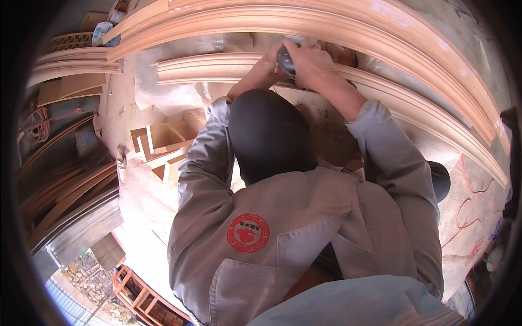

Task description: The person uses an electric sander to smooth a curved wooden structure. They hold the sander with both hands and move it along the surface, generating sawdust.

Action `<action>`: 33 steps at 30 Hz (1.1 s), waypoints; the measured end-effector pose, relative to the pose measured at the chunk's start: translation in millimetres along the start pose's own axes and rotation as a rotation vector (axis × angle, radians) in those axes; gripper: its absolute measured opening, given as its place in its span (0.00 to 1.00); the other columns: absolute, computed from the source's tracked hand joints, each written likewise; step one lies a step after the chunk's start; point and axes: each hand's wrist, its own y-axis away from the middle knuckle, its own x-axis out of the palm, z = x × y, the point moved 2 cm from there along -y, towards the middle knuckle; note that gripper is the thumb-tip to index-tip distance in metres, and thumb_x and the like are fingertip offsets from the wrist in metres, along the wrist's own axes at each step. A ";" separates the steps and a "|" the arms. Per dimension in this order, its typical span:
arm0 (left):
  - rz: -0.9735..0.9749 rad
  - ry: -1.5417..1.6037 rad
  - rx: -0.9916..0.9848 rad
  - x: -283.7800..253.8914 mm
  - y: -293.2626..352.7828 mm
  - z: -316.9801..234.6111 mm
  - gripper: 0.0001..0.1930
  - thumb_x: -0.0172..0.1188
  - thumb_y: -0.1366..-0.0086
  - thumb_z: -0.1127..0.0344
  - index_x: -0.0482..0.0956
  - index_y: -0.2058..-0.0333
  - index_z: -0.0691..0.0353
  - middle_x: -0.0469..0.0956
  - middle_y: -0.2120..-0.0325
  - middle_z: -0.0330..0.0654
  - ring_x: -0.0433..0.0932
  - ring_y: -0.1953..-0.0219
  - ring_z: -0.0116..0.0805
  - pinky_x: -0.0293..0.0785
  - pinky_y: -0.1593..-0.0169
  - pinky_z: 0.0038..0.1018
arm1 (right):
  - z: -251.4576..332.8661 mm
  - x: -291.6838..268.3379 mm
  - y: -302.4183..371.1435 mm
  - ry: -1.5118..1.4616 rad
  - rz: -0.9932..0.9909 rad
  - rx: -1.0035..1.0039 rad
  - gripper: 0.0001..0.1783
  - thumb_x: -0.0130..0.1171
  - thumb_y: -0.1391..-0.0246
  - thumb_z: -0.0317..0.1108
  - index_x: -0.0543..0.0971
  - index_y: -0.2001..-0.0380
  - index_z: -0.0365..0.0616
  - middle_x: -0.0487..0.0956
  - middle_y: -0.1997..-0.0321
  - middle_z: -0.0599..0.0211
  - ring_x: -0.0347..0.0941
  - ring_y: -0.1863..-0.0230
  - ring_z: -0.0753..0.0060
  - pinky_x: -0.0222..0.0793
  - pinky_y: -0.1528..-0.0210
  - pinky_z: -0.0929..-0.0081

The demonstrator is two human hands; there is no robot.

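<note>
My right hand [314, 62] is closed over a dark, rounded hand tool [285, 60] whose exact kind I cannot make out. Against the tool's left side, my left hand [263, 70] is curled, its fingertips partly hidden. Both hands are over a long, pale wooden moulding [206, 68] with a grooved profile, which runs left to right beneath them. Just beyond the hands lies a larger, longer set of curved-looking wooden mouldings [228, 24]. The tool's underside is hidden by my hands.
Small wooden box-like offcuts [166, 136] lie left of my arm. Farther left are stacked boards [70, 87], a coiled cord [38, 125] and dark timber strips [76, 190]. A thin reddish cord [465, 214] loops over the floor at right. An openwork wooden frame [142, 296] stands at lower left.
</note>
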 end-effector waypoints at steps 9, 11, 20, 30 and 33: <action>0.286 0.215 -0.236 -2.0 -30.1 -48.8 0.35 0.50 0.24 0.46 0.54 0.29 0.62 0.76 0.48 0.55 0.81 0.50 0.45 0.80 0.49 0.35 | -34.3 4.6 31.7 -0.253 -0.275 0.226 0.59 0.77 0.61 0.43 0.55 0.29 0.41 0.73 0.43 0.36 0.74 0.44 0.35 0.76 0.46 0.50; 0.170 0.110 -0.371 -11.7 -26.2 -37.0 0.38 0.49 0.25 0.40 0.54 0.29 0.62 0.75 0.47 0.58 0.82 0.53 0.44 0.80 0.52 0.33 | -4.6 9.9 16.1 -0.398 -0.192 0.201 0.58 0.75 0.58 0.41 0.52 0.29 0.37 0.71 0.41 0.36 0.69 0.40 0.36 0.75 0.43 0.50; -0.243 -0.440 -0.715 -74.6 3.2 -5.2 0.66 0.76 0.58 0.32 0.53 0.37 0.79 0.62 0.42 0.73 0.65 0.36 0.63 0.69 0.36 0.36 | 49.3 72.8 -8.9 -0.821 -0.090 -0.241 0.55 0.75 0.57 0.39 0.57 0.30 0.35 0.64 0.29 0.41 0.61 0.29 0.44 0.62 0.30 0.58; 0.051 -0.665 -0.442 -205.3 34.6 85.5 0.45 0.82 0.61 0.60 0.67 0.43 0.53 0.72 0.49 0.53 0.74 0.46 0.54 0.73 0.41 0.42 | -279.8 73.0 121.5 0.064 -0.617 0.220 0.19 0.59 0.38 0.49 0.80 0.50 0.50 0.82 0.53 0.60 0.77 0.50 0.47 0.72 0.47 0.52; 0.175 -0.686 -0.345 -202.9 13.8 84.1 0.42 0.79 0.62 0.70 0.68 0.46 0.52 0.72 0.52 0.45 0.73 0.46 0.46 0.71 0.43 0.37 | -299.9 81.1 133.6 0.177 -0.598 0.307 0.18 0.51 0.33 0.52 0.80 0.59 0.51 0.81 0.55 0.65 0.77 0.51 0.52 0.71 0.50 0.52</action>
